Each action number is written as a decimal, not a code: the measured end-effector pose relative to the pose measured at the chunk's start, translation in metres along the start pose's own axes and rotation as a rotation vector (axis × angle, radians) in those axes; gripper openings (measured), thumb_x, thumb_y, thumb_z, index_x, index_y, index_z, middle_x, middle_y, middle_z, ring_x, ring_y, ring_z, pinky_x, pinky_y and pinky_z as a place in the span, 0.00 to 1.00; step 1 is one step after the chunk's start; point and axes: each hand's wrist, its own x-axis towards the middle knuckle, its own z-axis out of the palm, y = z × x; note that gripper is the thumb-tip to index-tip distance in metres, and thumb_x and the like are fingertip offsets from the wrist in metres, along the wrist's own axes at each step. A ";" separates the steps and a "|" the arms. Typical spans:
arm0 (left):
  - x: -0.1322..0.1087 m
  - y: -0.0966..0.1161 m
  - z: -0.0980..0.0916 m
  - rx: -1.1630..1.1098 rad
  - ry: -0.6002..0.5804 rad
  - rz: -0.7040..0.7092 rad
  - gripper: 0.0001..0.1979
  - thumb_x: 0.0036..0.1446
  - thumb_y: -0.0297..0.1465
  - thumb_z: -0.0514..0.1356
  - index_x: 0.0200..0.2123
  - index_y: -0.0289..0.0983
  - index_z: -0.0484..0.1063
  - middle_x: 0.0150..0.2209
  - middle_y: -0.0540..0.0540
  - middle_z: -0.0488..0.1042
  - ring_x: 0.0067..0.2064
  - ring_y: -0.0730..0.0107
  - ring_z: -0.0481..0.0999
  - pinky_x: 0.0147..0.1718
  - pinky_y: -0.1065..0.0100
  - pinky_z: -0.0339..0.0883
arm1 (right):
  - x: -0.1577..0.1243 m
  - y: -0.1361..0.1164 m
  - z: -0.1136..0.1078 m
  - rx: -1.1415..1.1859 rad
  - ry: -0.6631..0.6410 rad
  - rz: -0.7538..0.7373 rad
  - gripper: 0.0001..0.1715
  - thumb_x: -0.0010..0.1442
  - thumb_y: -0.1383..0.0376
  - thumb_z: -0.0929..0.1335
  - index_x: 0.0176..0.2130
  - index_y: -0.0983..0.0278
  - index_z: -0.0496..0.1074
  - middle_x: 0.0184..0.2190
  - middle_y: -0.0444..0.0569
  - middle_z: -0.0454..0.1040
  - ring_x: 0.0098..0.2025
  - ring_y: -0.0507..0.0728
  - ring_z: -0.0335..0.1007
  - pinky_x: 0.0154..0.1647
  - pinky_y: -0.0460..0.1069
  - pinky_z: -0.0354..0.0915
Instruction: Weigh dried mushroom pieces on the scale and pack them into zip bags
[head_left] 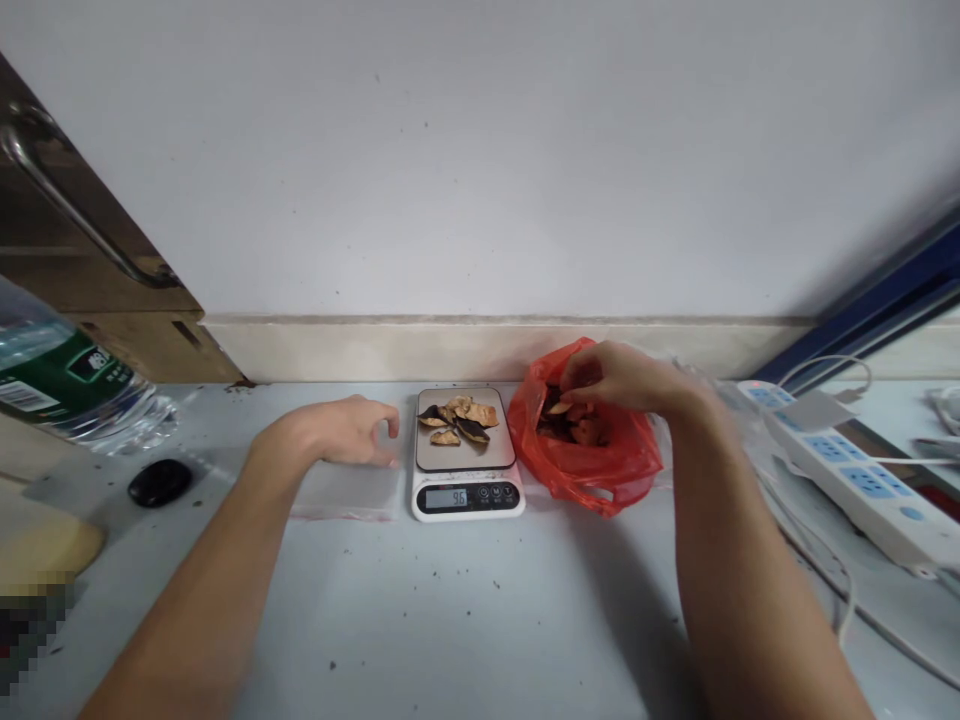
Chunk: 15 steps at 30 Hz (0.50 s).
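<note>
A white kitchen scale point(466, 502) stands in the middle of the table, its display reading about 96; a decimal point is hard to make out. On its plate lie several dried, dark-skinned slices point(471, 432) with pale brown faces. Just left of the scale, my left hand point(346, 430) holds nothing, its fingers curled with thumb and forefinger apart. Beneath it lies a flat clear plastic bag point(349, 496). To the right, my right hand point(616, 376) reaches into an open red plastic bag point(592, 475) of similar slices. Its fingertips pinch a dried slice point(559, 408).
At far right, a white power strip point(847, 465) lies with cables around it. A large water bottle point(71, 375) is at the left, near a black oval object point(160, 482). A wall point(487, 200) rises behind the table, and dark specks dot the tabletop.
</note>
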 end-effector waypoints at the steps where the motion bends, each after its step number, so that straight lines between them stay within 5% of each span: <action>1: 0.000 0.000 0.000 -0.001 0.002 0.004 0.26 0.53 0.48 0.57 0.52 0.41 0.70 0.47 0.42 0.80 0.44 0.57 0.80 0.37 0.65 0.70 | 0.000 0.000 0.000 0.014 -0.007 0.006 0.05 0.50 0.62 0.73 0.28 0.62 0.78 0.29 0.45 0.81 0.34 0.58 0.76 0.35 0.49 0.69; 10: 0.003 -0.003 0.001 -0.022 0.018 0.007 0.29 0.52 0.48 0.57 0.54 0.40 0.70 0.45 0.41 0.80 0.44 0.56 0.80 0.39 0.64 0.70 | 0.003 0.004 0.004 0.054 -0.107 0.008 0.13 0.45 0.73 0.70 0.34 0.63 0.79 0.36 0.48 0.82 0.41 0.60 0.79 0.42 0.50 0.72; 15: 0.004 -0.002 0.002 -0.022 0.029 0.004 0.27 0.52 0.46 0.57 0.53 0.40 0.70 0.45 0.41 0.80 0.44 0.56 0.80 0.39 0.65 0.70 | 0.003 -0.005 0.006 0.038 -0.216 0.096 0.14 0.47 0.76 0.68 0.32 0.62 0.79 0.32 0.46 0.82 0.37 0.58 0.79 0.37 0.47 0.72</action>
